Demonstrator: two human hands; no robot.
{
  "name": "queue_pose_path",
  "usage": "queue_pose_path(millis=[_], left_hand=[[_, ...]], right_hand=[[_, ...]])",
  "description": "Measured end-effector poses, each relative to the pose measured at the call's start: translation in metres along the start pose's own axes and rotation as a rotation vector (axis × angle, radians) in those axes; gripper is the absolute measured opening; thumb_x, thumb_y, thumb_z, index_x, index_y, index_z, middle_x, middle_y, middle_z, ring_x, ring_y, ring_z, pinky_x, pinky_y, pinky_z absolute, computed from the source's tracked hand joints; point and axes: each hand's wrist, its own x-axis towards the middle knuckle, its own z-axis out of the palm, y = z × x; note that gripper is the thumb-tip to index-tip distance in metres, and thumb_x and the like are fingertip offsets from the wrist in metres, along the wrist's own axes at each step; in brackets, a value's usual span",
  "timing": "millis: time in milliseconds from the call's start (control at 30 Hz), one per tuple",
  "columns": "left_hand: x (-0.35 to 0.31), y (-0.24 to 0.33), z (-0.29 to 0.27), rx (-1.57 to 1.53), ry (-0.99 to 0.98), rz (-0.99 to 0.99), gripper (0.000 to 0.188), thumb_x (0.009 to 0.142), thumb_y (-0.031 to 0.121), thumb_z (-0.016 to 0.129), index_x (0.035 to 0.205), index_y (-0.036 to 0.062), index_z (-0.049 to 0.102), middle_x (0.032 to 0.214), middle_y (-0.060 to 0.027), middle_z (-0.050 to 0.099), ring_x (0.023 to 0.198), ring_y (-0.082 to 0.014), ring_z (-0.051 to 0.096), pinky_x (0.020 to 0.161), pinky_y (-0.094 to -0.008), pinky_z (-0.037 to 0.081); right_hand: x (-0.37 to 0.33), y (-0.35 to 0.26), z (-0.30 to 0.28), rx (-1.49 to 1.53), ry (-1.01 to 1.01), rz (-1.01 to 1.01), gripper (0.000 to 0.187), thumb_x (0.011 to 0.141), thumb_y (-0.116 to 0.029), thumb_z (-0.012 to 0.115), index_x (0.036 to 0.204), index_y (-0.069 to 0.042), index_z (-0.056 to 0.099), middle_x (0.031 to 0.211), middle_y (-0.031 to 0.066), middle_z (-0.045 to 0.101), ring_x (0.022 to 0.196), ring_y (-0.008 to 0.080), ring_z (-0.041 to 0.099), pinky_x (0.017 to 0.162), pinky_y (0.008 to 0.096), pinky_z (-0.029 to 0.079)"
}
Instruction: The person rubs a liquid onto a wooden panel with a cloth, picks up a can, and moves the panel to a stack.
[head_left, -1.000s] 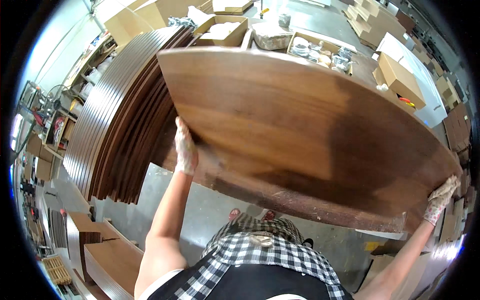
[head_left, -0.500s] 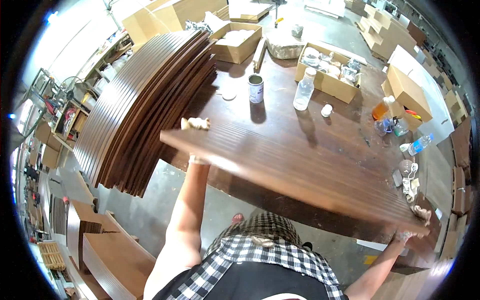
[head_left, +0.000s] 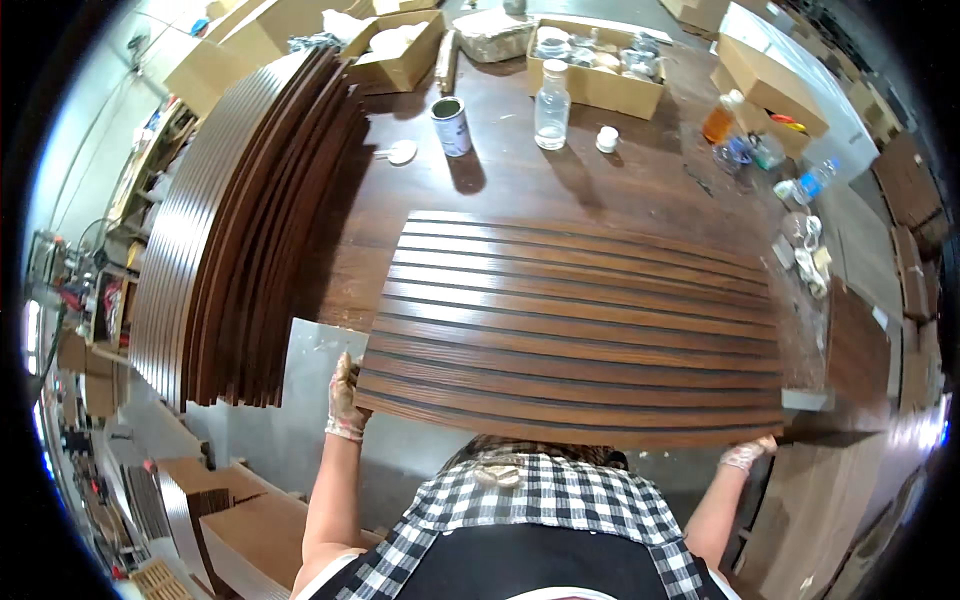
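A brown wood panel [head_left: 575, 330] with dark parallel grooves spans the space in front of me, its slatted face turned up toward me. My left hand [head_left: 345, 398], in a stained light glove, is closed on the panel's left edge near the lower corner; some fingers are hidden behind it. At the lower right corner, my right hand [head_left: 750, 452], also gloved, grips from below, with its fingers partly out of sight. Left of the panel rises a stack of similar grooved panels [head_left: 225, 210]. Beyond its far edge stand an open tin can [head_left: 451, 128] and a clear bottle [head_left: 552, 108].
The brown table [head_left: 610, 185] also bears a white cap [head_left: 607, 139], a round white lid [head_left: 402, 152] and a cardboard box of jars [head_left: 597, 92]. Along the right side are an amber bottle [head_left: 720, 118], a blue-labelled water bottle [head_left: 817, 180] and crumpled gloves [head_left: 808, 262].
The panel was seen nearly edge-on and slanted; now its grooved face shows fully. Both hands have come nearer my body with it, the right one moving inward. The view has shifted too.
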Motion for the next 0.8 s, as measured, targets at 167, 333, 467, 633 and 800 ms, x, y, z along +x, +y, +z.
queue_pose_path(millis=[167,333,467,633,800], left_hand=[[0.048,-0.028,-0.012,0.328,-0.123,0.009,0.031,0.096,0.025,0.059,0.114,0.0012,0.064,0.107,-0.0062,0.067,0.096,-0.0183,0.064,0.083,-0.0345,0.054],[0.072,-0.032,0.018,0.515,-0.124,0.042,0.023,0.095,0.021,0.06,0.107,0.0029,0.067,0.1,-0.0034,0.068,0.085,-0.0138,0.064,0.071,-0.0306,0.054],[0.082,-0.017,0.0,0.518,-0.076,0.163,0.026,0.096,0.023,0.057,0.107,0.0004,0.066,0.102,-0.0041,0.067,0.091,-0.0121,0.06,0.079,-0.0279,0.05],[0.066,-0.006,0.021,1.078,-0.11,0.306,0.034,0.097,0.027,0.056,0.116,-0.0007,0.063,0.103,-0.0067,0.067,0.094,-0.0143,0.06,0.084,-0.0296,0.049],[0.052,-0.026,-0.004,1.127,-0.045,0.307,0.039,0.099,0.032,0.055,0.119,0.0006,0.063,0.105,-0.0062,0.068,0.096,-0.0138,0.059,0.087,-0.0303,0.048]], right_hand=[[-0.011,0.046,-0.004,-0.127,0.189,0.112,0.064,0.092,-0.062,0.031,0.138,-0.019,0.048,0.142,0.0049,0.047,0.124,0.0253,0.048,0.093,0.0651,0.037],[0.05,0.035,-0.065,-0.19,0.087,0.003,0.074,0.094,-0.059,0.037,0.15,-0.012,0.026,0.155,0.0068,0.02,0.138,0.0276,0.025,0.098,0.0652,0.034],[0.034,-0.001,-0.005,-0.223,-0.075,-0.351,0.058,0.094,-0.049,0.044,0.135,-0.007,0.045,0.13,0.0124,0.045,0.105,0.0257,0.048,0.08,0.0487,0.047],[0.014,0.007,0.112,-0.24,-0.437,-0.489,0.045,0.098,-0.036,0.049,0.119,0.002,0.058,0.115,0.015,0.063,0.105,0.026,0.062,0.094,0.0395,0.051],[-0.008,0.073,0.22,-1.281,-0.445,-1.072,0.053,0.096,-0.04,0.05,0.129,0.001,0.052,0.123,0.0184,0.057,0.109,0.0294,0.057,0.094,0.0411,0.048]])
